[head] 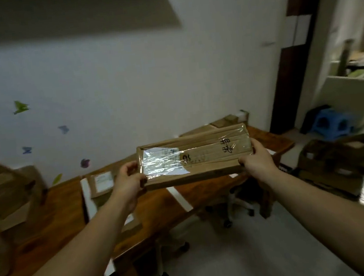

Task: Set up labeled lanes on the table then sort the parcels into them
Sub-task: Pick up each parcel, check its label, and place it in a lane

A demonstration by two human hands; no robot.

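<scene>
Grip at both short ends of a long, flat cardboard parcel (201, 158): clamping its left end with the left hand (128, 179), thumb on top and fingers curling underneath; clamping its right end with the right hand (257, 161) in the same way. Holding the parcel up in the air above the wooden bench (57, 218), touching nothing but the two hands. Showing on the parcel's top a white shipping label (163, 160) under shiny clear tape toward its left end, and black handwritten marks (228, 146) toward its right end. Lying below the parcel, on the bench: a white tape strip (180, 199) running across the wood, and a smaller labelled parcel (101, 183) just to the left. Standing right of the parcel, on the floor: open cardboard boxes (336, 159) and a blue stool (330, 123).
</scene>
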